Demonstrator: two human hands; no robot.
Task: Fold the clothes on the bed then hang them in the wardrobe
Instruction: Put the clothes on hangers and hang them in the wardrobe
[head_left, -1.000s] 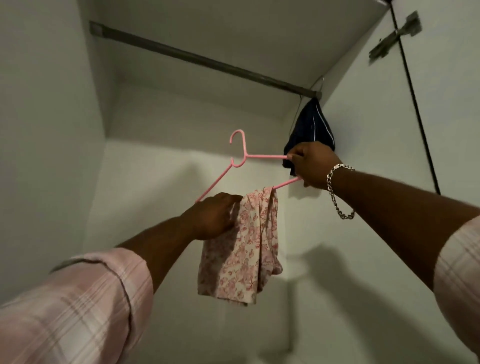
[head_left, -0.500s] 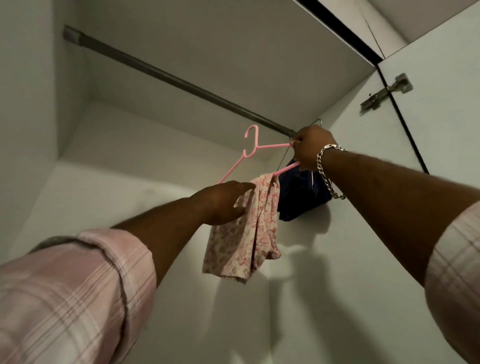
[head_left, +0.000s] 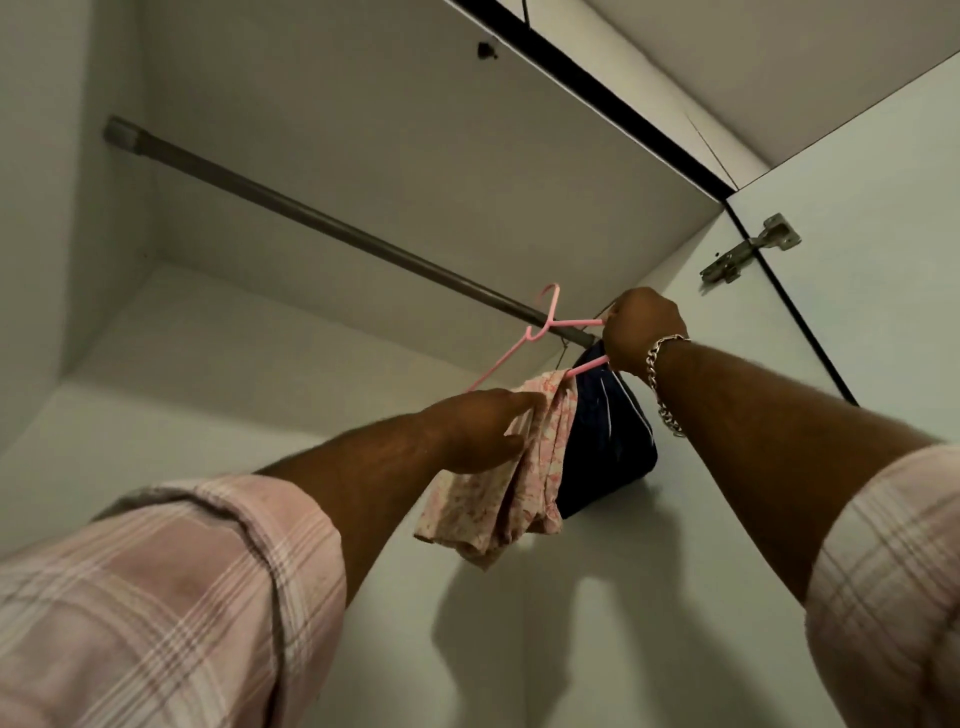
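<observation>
The rail (head_left: 311, 215) is running bare leftward. Below its right end, the left hand (head_left: 478, 428) is pinching the floral cloth (head_left: 511, 483) draped on the pink hanger (head_left: 545, 332); the right hand (head_left: 641, 327) is gripping the hanger's end beside the dark garment (head_left: 605, 441).

The right hand (head_left: 641, 330) covers the pink hanger (head_left: 540, 332) end; the floral cloth (head_left: 511, 483) hides its lower bar. Whether its hook touches the rail (head_left: 322, 223) is unclear.
</observation>
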